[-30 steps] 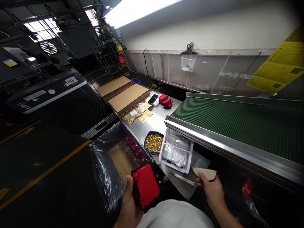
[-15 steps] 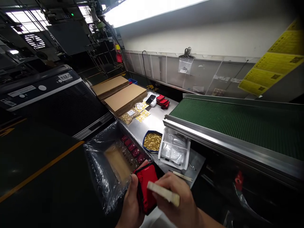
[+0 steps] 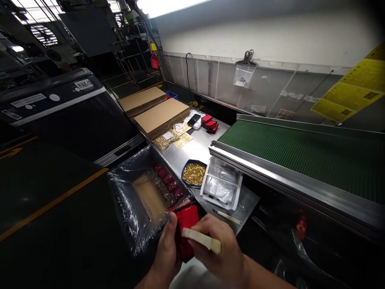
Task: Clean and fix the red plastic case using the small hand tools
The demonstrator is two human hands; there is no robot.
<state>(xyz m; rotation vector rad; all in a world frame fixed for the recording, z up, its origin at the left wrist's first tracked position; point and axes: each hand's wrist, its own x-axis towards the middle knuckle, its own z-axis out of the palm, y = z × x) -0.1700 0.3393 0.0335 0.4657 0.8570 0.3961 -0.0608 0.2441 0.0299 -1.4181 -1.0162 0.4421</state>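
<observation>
My left hand [image 3: 167, 245] is wrapped round a red-and-black rectangular case part [image 3: 187, 220], thumb along its left edge. The part is tilted, with its red face up. In my right hand [image 3: 219, 245] is a pale, flat stick-like tool [image 3: 201, 239], held over the red face; its tip seems to reach the part, but contact is partly hidden by my fingers. Just left of my hands is a box [image 3: 124, 204] lined with clear plastic, with several dark-red wrapped pieces [image 3: 171, 185] along its right side.
A blue tray of small brass-coloured pieces [image 3: 194, 173] stands beside a white bin of clear bags [image 3: 221, 184]. Another pale tool [image 3: 227, 216] lies on the table. Red-and-black parts [image 3: 209, 123], a phone [image 3: 194, 119] and cardboard [image 3: 162, 114] are farther back. A green conveyor [image 3: 288, 148] runs right.
The camera view has shifted slightly. Both hands still hold the part and the pale tool; the tool has shifted a little left over the red face.
</observation>
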